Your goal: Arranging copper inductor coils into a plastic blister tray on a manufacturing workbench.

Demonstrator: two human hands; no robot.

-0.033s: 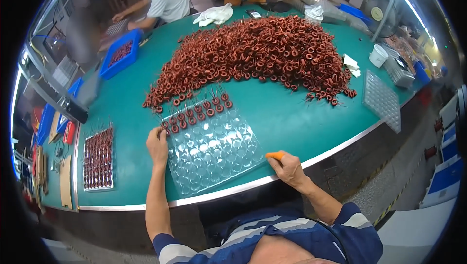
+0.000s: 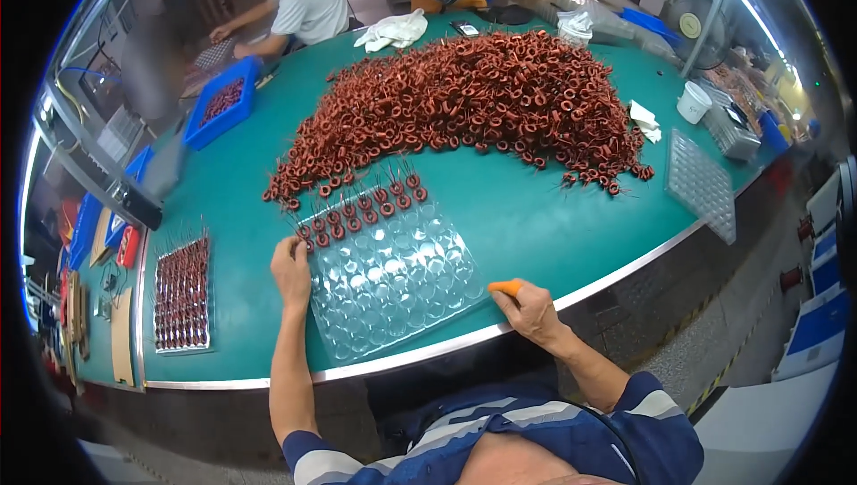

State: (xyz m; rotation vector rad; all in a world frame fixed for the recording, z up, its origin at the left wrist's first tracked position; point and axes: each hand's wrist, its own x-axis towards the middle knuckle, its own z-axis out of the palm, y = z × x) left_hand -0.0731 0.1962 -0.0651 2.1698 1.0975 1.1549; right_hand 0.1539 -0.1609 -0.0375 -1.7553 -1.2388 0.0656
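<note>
A clear plastic tray (image 2: 384,297) with round pockets lies tilted on the table before me. Its two far rows hold red ring coils (image 2: 365,203) with thin wire leads sticking up; the nearer pockets hold none. My left hand (image 2: 292,275) is closed at the tray's far left edge, beside the end coils; its fingertips are partly hidden. At the tray's right edge my right hand (image 2: 528,309) is closed, thumb and forefinger at the rim. An orange cover (image 2: 505,288), seemingly a finger cot, is on the forefinger. Beyond the tray spreads a large heap of red ring coils (image 2: 464,96).
A filled coil tray (image 2: 183,297) lies at left. Behind it is a blue bin (image 2: 223,103) of coils. An empty clear tray (image 2: 701,186) overhangs the right table edge near a white cup (image 2: 694,103). A white cloth (image 2: 393,30) and two other people are at the far side.
</note>
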